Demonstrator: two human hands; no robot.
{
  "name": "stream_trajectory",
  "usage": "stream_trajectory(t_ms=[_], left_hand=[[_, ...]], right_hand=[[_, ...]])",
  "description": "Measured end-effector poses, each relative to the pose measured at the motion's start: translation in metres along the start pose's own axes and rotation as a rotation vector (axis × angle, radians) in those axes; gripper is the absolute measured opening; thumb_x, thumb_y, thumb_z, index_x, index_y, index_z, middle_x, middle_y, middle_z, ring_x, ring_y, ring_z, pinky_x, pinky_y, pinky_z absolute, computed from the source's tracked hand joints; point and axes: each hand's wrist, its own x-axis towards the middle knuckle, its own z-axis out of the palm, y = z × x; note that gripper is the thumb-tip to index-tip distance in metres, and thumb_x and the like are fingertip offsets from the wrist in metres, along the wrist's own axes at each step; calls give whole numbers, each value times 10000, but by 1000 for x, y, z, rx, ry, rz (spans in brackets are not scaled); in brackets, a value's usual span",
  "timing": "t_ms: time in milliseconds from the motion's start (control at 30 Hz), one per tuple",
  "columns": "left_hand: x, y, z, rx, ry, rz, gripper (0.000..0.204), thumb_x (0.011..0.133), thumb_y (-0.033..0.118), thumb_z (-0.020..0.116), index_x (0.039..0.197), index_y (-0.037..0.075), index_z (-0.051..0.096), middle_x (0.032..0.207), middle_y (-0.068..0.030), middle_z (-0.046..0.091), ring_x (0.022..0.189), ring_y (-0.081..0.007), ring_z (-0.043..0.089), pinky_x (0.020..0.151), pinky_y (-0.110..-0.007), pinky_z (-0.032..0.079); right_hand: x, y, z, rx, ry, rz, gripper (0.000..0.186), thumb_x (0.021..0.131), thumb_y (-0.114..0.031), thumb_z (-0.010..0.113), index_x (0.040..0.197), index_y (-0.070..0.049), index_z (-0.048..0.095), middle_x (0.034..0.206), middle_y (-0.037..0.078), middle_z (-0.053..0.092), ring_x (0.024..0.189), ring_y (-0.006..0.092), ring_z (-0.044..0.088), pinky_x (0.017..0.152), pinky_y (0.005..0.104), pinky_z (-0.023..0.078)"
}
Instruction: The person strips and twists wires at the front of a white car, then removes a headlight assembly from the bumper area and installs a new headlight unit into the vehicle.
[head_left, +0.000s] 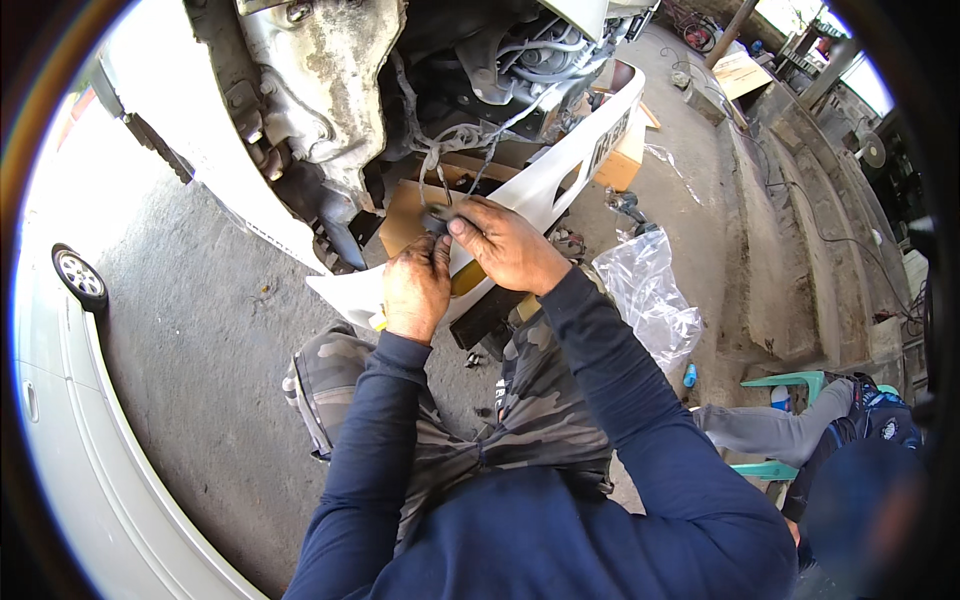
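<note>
My left hand (416,284) and my right hand (508,244) come together in front of the opened front end of a white car. Between their fingertips sits a small dark piece (436,220), at the lower end of wires hanging from a wrapped wiring harness (450,140). Both hands are closed on this piece; its exact kind is partly hidden by my fingers and blurred. Just beneath my hands runs a detached-looking white bumper (540,196). Behind them stands an open cardboard box (402,222). Dirt darkens my fingers.
Bare body metal (310,90) hangs close at the upper left. Clear plastic wrap (650,300) lies right of my right forearm. A person (830,430) sits at the right by a green plastic chair (770,470). Concrete steps (800,230) rise beyond; a white car (80,400) stands left.
</note>
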Motion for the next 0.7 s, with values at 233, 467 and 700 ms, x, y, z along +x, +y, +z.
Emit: stream_trajectory(t_ms=[233, 467, 700], left_hand=[[-8, 2, 6, -224, -23, -26, 267, 1017, 187, 602, 1150, -24, 700, 953, -247, 735, 877, -428, 716, 812, -472, 555], [-5, -9, -1, -203, -50, -152, 261, 1021, 206, 598, 1059, -34, 692, 876, -230, 734, 809, -422, 717, 776, -480, 552], [-13, 0, 9, 30, 25, 56, 269, 1026, 228, 582, 937, -1, 690, 858, -255, 706, 858, -470, 677, 782, -525, 524]], right_hand=[[23, 10, 40, 143, 255, 549, 326, 932, -127, 707, 1215, -3, 604, 955, 142, 691, 882, 264, 680, 802, 346, 532], [-17, 10, 51, 11, 227, 316, 308, 1054, -283, 553, 1125, -4, 662, 1036, 213, 668, 1005, 449, 637, 889, 468, 515], [-19, -9, 7, 31, 24, 136, 195, 1045, -187, 560, 1175, -48, 604, 1056, 216, 675, 980, 448, 661, 823, 473, 535]])
